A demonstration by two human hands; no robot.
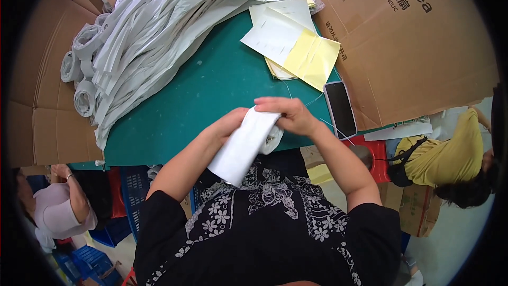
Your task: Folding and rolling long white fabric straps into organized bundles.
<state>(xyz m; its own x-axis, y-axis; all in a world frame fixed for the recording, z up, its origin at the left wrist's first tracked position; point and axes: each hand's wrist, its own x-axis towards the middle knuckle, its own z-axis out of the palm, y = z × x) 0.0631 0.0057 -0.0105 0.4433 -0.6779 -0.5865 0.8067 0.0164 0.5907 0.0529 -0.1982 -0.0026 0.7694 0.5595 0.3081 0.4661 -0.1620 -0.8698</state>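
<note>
Both my hands grip a white fabric strip [238, 145] in front of my chest, over the near edge of the green table. My left hand [231, 122] is closed on its left side, fingers mostly hidden behind the fabric. My right hand [294, 116] holds its upper right, with the fingers bent over the top edge. A wound, rolled part of the strip shows below my right hand, and a flat length hangs down toward my lap. A large heap of long white strips [159, 37] lies on the table at the far left, with several wound rolls [84, 98] beside it.
White and yellow paper sheets [312, 58] lie at the back right, near a phone [340, 108] and a thin loose cord. Cardboard [407, 47] walls flank the green table [211, 85]. Other people sit at left and right; blue crates [95, 265] stand at lower left.
</note>
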